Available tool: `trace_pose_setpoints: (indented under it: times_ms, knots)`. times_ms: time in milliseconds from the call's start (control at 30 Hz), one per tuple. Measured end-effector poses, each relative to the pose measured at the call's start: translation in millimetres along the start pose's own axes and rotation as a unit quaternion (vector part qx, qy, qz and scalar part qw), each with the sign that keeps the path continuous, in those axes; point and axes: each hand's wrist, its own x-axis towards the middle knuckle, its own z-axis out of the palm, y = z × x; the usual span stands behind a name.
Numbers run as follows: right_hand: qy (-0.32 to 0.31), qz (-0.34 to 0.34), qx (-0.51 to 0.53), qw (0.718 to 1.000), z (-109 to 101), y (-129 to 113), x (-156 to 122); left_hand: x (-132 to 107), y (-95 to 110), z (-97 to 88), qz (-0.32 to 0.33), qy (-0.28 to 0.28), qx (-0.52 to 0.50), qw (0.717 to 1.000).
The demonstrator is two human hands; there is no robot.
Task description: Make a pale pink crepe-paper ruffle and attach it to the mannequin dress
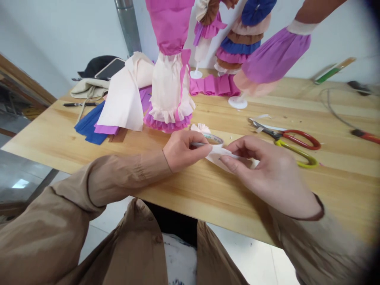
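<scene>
My left hand is closed in a pinch on a roll of tape, whose inner ring bears printed letters. Between the two hands lies a pale strip of paper or tape, low over the table's front part. Thumb and fingers of my right hand press together on that strip; part of it is hidden behind the fingers. A small pleated piece of pale crepe paper rests just beyond my left hand. To the right are scissors with one red and one yellow handle, blades partly apart.
A pink and cream crepe-paper dress stands behind my left hand. Other paper dresses on white stands are along the wall. Folded pale paper and blue paper lie left. A green-handled tool is at the back right.
</scene>
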Motion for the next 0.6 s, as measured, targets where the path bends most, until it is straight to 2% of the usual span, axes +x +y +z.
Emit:
trace_pose_setpoints:
  times_ms: [167, 267, 400, 600]
  knots:
    - [0.015, -0.002, 0.023, 1.0, 3.6, -3.1, -1.1, -5.0, 1.7, 0.1, 0.133, 0.03, 0.088, 0.987]
    - [0.023, 0.009, 0.045, 0.999, 5.6, -5.4, -2.3, -5.9, 0.9, 0.0, 0.188, 0.038, 0.124, 0.974]
    - [0.027, 0.014, 0.074, 0.997, 8.6, -7.5, -3.3, -6.2, -0.5, 1.4, 0.226, 0.049, 0.143, 0.962]
    - [0.018, 0.007, 0.092, 0.996, 10.3, -7.5, -3.8, -7.4, -1.1, 2.3, 0.245, 0.05, 0.151, 0.957]
